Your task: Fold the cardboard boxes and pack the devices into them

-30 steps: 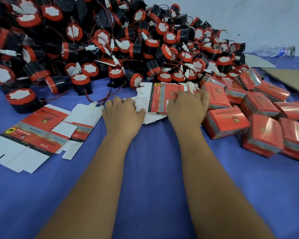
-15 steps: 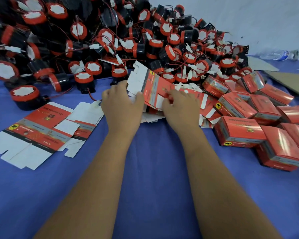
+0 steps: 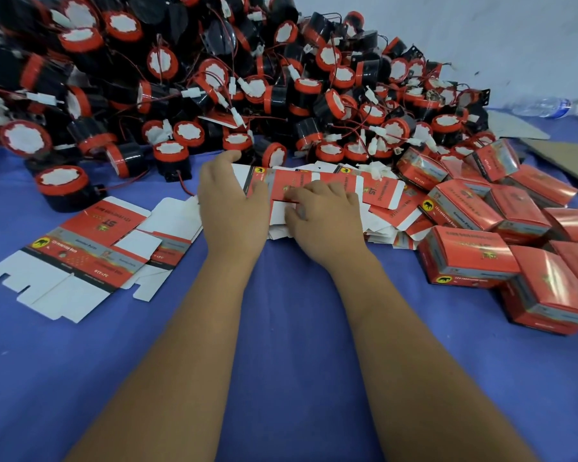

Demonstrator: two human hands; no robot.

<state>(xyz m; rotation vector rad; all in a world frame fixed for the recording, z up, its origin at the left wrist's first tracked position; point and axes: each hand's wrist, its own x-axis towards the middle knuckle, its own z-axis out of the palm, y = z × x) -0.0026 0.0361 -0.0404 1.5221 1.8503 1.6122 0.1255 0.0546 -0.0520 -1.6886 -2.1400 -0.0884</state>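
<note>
Cardboard is the thing in hand at this moment: a flat, unfolded box blank (image 3: 301, 186), red-printed with white flaps, lies on top of a loose stack of blanks (image 3: 384, 208) near the middle of the bench (image 3: 281, 328), just in front of the heap of devices (image 3: 214, 88). The left hand (image 3: 231, 208) curls over the blank's left end, thumb on the print and fingers wrapped round its far edge, so that grip is closed on the blank. The right hand (image 3: 324, 211) presses and pinches the blank's near edge with bent fingers, its grip also on the card.

Thin card like this should be very light and springy. It bends readily along its scored lines and creases badly anywhere else, and the glossy print looks a little slippery. Best hold is probably at the edges beside a score, thumbs on the panel and fingers beneath, so the sheet opens into a tube without buckling.

More blanks (image 3: 90, 248) lie spread toward the left edge of the bench. Finished boxes (image 3: 467, 258) are piled along the right edge. The devices are black cylinders with red rims and trailing red wires with white plugs. They look rigid and heavier than the card, and the wires may tangle when one is lifted out. A plastic bottle (image 3: 544, 106) lies at the far right corner.
</note>
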